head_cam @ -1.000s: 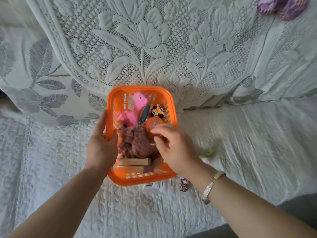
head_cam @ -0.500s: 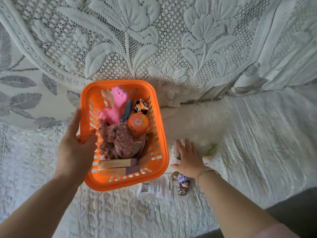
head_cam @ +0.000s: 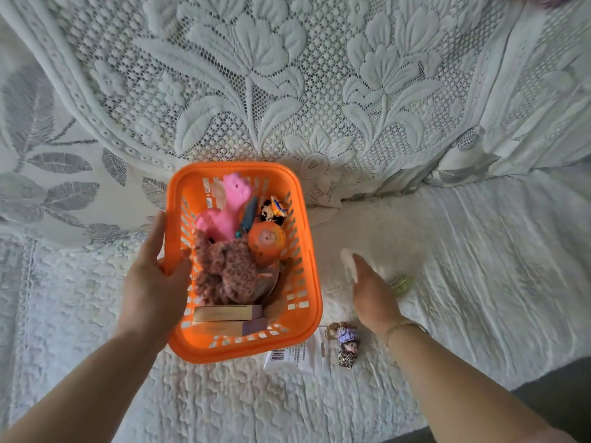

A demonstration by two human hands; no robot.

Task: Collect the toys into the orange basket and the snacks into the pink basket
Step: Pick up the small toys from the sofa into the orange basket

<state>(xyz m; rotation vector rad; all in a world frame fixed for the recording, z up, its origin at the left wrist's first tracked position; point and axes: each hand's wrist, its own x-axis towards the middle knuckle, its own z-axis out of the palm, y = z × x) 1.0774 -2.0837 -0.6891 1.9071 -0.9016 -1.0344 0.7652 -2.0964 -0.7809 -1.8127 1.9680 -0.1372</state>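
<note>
Gripping the left rim of the orange basket (head_cam: 311, 302), the left hand (head_cam: 153, 282) has its thumb hooked inside the wall and its fingers along the outside. Basket sits on a white quilted bed cover (head_cam: 479, 266), just below a draped lace spread (head_cam: 287, 75).

Contents — a pink plush toy (head_cam: 228, 207), an orange ball-shaped toy (head_cam: 267, 243), a brown leopard-print soft toy (head_cam: 228, 271), a small black-and-yellow figure (head_cam: 273, 209) at the far right corner, and two flat boxes (head_cam: 227, 319) stacked at the near end.

Right hand (head_cam: 372, 294) is to the right of the basket, fingers straight and together, holding nothing; whether it touches the cover, cannot tell. A small green object (head_cam: 402, 282) lies just beside it, blurred.

Near the basket's near-right corner — a doll keychain (head_cam: 347, 345) with a purple hat, and a white barcoded packet (head_cam: 294, 358) partly under the basket. Pink basket not in view.
</note>
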